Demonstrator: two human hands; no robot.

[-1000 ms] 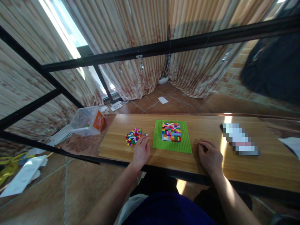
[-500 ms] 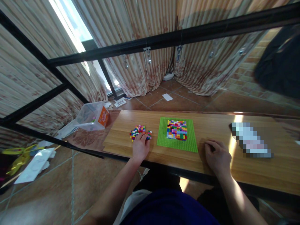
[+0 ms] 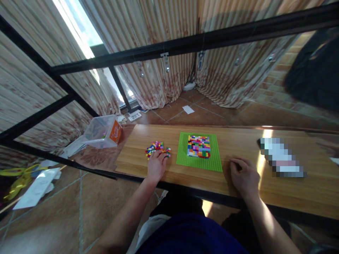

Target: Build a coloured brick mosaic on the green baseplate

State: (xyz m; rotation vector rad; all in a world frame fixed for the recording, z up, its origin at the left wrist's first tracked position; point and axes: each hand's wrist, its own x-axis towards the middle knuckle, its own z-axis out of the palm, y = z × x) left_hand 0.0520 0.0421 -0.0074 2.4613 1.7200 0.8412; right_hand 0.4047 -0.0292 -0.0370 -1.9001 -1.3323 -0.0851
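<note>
A loose pile of small coloured building bricks [image 3: 155, 145] lies on the left part of the wooden table. My left hand [image 3: 156, 165] is at the pile's near edge, its fingers bent down and drawn together among the bricks. Whatever sits between those fingertips is too small to make out. To the right is a green baseplate [image 3: 182, 160], lying flat. On it stands a roughly square block of built-up multicoloured bricks [image 3: 198, 146]. My right hand [image 3: 245, 176] rests on the table right of the baseplate, loosely curled with nothing visible in it.
A blurred-out oblong object [image 3: 282, 157] lies at the table's right. Beyond the left end stands a clear plastic box [image 3: 102, 132] with an orange label. Black metal bars [image 3: 185, 45] cross in front of the curtains. Papers [image 3: 38, 188] lie on the tiled floor.
The whole view has shifted slightly. My left hand stays at the brick pile with a very small shift of its fingers; my right hand keeps its place.
</note>
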